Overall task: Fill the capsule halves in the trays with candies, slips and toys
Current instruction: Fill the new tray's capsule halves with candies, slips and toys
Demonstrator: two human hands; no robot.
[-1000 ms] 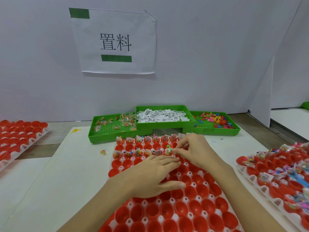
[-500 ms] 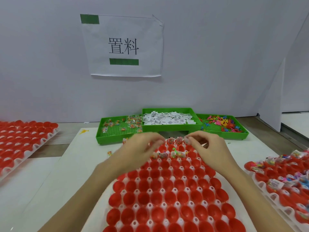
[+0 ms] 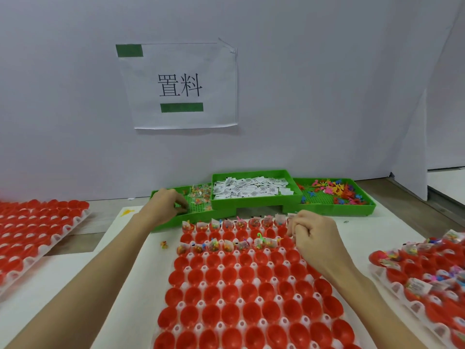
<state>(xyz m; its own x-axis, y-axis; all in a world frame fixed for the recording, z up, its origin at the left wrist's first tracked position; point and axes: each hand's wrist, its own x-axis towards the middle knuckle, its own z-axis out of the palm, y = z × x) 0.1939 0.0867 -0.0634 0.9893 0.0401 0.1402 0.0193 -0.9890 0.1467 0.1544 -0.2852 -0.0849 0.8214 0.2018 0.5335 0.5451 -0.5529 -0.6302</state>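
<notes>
A white tray [image 3: 219, 302] of red capsule halves [image 3: 247, 295] lies in front of me. Its two far rows hold candy packets [image 3: 214, 244] and small toys. My left hand [image 3: 164, 205] reaches into the left green bin [image 3: 176, 224], its curled fingertips down on the mesh beside the candies [image 3: 200, 195]; whether they hold one is hidden. My right hand [image 3: 313, 235] hovers at the right end of the second row, fingers curled tight as if pinching a small packet. Paper slips [image 3: 249, 188] fill the middle bin, and coloured toys [image 3: 334, 191] the right one.
Another tray of empty red halves [image 3: 37, 222] sits at the left. At the right, a tray of filled halves [image 3: 427, 268] reaches the frame edge. One loose candy [image 3: 164, 244] lies on the white table left of the central tray. A paper sign [image 3: 180, 85] hangs on the wall.
My left hand has left the tray and gone forward-left into the candy bin. My right hand has shifted to the right end of the second row.
</notes>
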